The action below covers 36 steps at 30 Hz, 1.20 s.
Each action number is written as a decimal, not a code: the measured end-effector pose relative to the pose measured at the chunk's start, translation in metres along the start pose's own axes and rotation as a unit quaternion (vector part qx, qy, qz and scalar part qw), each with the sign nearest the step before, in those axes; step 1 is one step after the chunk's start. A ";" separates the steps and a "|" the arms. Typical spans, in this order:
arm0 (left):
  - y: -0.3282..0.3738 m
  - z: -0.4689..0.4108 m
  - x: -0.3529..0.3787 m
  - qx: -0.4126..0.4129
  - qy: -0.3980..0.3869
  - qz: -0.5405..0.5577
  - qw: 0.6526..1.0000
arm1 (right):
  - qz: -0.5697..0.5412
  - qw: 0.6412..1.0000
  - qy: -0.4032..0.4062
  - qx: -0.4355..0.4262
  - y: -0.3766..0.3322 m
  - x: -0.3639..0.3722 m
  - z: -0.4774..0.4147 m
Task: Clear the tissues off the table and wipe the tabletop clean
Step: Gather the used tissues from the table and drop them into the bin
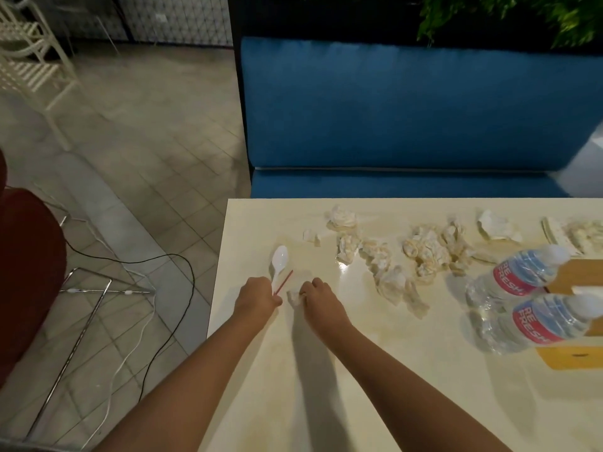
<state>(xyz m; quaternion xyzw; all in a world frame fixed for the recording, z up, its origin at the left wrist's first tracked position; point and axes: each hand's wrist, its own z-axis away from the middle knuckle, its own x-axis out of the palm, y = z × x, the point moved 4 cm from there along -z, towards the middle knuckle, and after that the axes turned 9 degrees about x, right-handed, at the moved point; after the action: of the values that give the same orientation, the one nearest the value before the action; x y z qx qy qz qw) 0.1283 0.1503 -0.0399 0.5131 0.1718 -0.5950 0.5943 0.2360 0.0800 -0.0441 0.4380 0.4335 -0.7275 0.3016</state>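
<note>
White plastic shows in the left hand (257,296): its fingers are curled round the handle of a spoon (280,259), whose bowl points away toward the far edge, and a thin red stick (284,282) lies in the same grasp alongside it. Just beside it, the right hand (318,296) has its fingertips bent down and pinched on a small tissue (293,295) that lies on the tabletop between the two hands. Both forearms reach in from the near edge over the left part of the table (359,402).

Beyond and to the right of the hands, the crumpled tissues (427,249) are strewn in a loose band across the far half of the top, some stained yellowish, with one whiter wad (342,218) near the far edge. Two clear water bottles (518,272) with red labels lie on their sides at the right, partly over flat yellow-brown card (571,357).

The tabletop is cream and glossy, with faint yellowish smears round the tissues and a bright reflection near them. Behind the table stands a blue upholstered bench (408,109), with green foliage (522,14) above it. To the left the floor (146,141) is pale tile, crossed by a black cable (182,288) and a white one. A dark red seat (26,272) on chrome legs sits at the left edge, and white slatted chairs (29,60) stand in the far corner.
</note>
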 end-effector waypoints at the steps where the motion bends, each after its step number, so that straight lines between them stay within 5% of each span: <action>1: -0.001 0.001 0.000 0.004 0.000 0.003 1.000 | -0.005 1.000 0.001 -0.001 0.003 -0.002 0.001; 13: -0.001 0.026 -0.001 0.082 0.027 0.105 0.991 | -0.184 0.970 0.100 0.120 0.060 -0.055 0.050; 20: 0.041 0.054 0.018 0.178 -0.041 0.146 0.972 | -0.265 0.924 0.169 0.217 0.102 -0.065 0.119; 27: 0.108 0.109 0.070 0.295 -0.166 0.198 0.920 | -0.356 0.839 0.248 0.328 0.156 -0.062 0.210; 36: 0.208 0.188 0.149 0.377 -0.249 0.143 0.881 | -0.535 0.658 0.313 0.427 0.200 -0.043 0.294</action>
<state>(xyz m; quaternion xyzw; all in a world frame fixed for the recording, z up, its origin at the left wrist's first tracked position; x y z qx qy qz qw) 0.2709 -0.1305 0.0010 0.5525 -0.2941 -0.6312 0.4582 0.3080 -0.2693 -0.0078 0.4130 0.3031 -0.6884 -0.5135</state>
